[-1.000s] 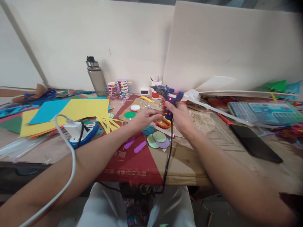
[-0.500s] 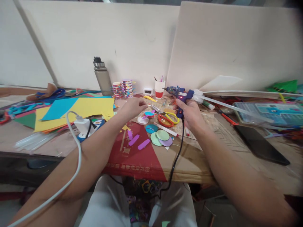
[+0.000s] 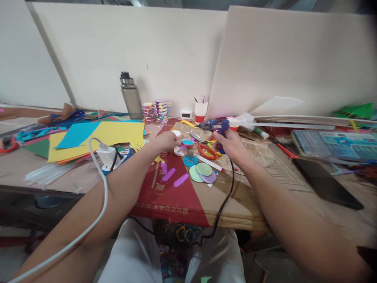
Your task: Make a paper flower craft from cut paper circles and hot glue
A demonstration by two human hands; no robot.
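Observation:
In the head view my right hand (image 3: 231,143) grips a blue hot glue gun (image 3: 216,125), its red light lit and its nozzle pointing left. A black cord hangs from its handle. My left hand (image 3: 167,141) has its fingers drawn together and pointing down; what they hold, if anything, is hidden. Just beyond it shows a white disc (image 3: 176,133). By the fingertips lies a second white disc with a purple paper strip (image 3: 182,147) over it, next to a blue-topped round piece (image 3: 187,143). Red-handled scissors (image 3: 207,151) lie below the glue gun.
Green paper circles (image 3: 204,169), purple strips (image 3: 169,174) and a marker (image 3: 208,162) lie in front. Coloured sheets (image 3: 118,133) and a white charger (image 3: 107,157) are left. Behind stand a bottle (image 3: 131,98), decorated stacks (image 3: 160,110) and a cup (image 3: 200,112). A phone (image 3: 326,182) lies right.
My right hand has lowered the glue gun and moved it slightly left. My left hand has come down slightly, uncovering a white disc. The view has shifted a little.

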